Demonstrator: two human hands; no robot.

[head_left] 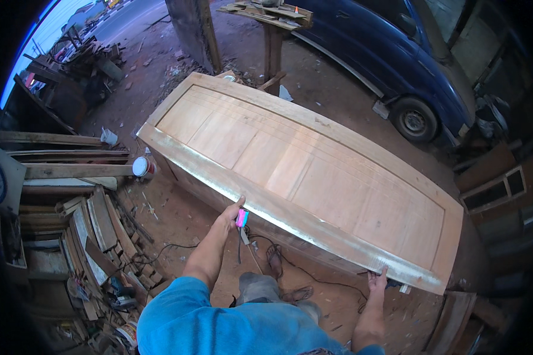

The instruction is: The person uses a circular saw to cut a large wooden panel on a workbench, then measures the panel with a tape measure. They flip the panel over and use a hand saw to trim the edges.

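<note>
A long pale wooden panel [305, 165] with a raised frame lies across the middle, its face up, and a whitish strip runs along its near edge. My left hand [233, 212] grips that near edge around its middle, thumb on top and most fingers hidden below. A small pink and blue block [242, 218] shows against this hand; I cannot tell whether the fingers hold it. Farther right, my right hand [377, 280] clasps the same edge near the panel's right end, thumb up and fingers partly under the wood.
Offcuts and boards [95, 236] are heaped at the left beside a white-lidded bucket [141, 167]. A dark cable [314, 279] trails over the ground by my feet. Beyond the panel stand a post table [272, 47] and a blue vehicle [391, 59]. More boards lean at the right.
</note>
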